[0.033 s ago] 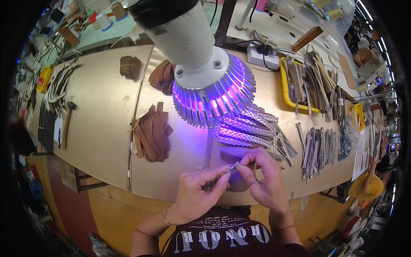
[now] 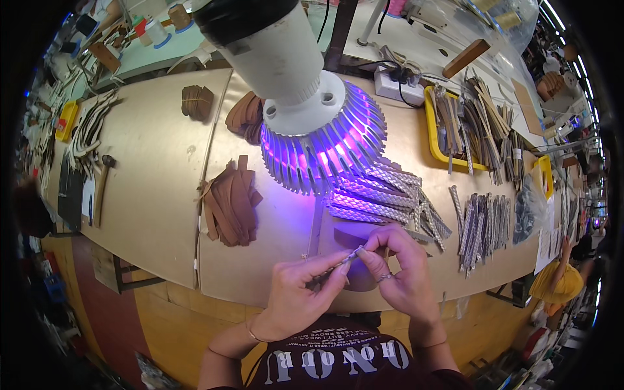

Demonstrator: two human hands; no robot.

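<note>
Close to the table's near edge, a thin greyish strip is pinched between my two hands. My left hand grips its length with thumb and fingers, and part of it is hidden in that hand. At its far end, the thumb and forefinger of my right hand are closed on the tip. Just beyond my hands lies a bundle of silvery braided straps, partly lit purple. Over the bundle's left end hangs a lamp with a finned metal head, glowing purple.
Brown strips lie in a pile left of the lamp. More braided straps are laid out at the right. Behind them stands a yellow tray of strips. A hammer lies far left. A power strip sits at the back.
</note>
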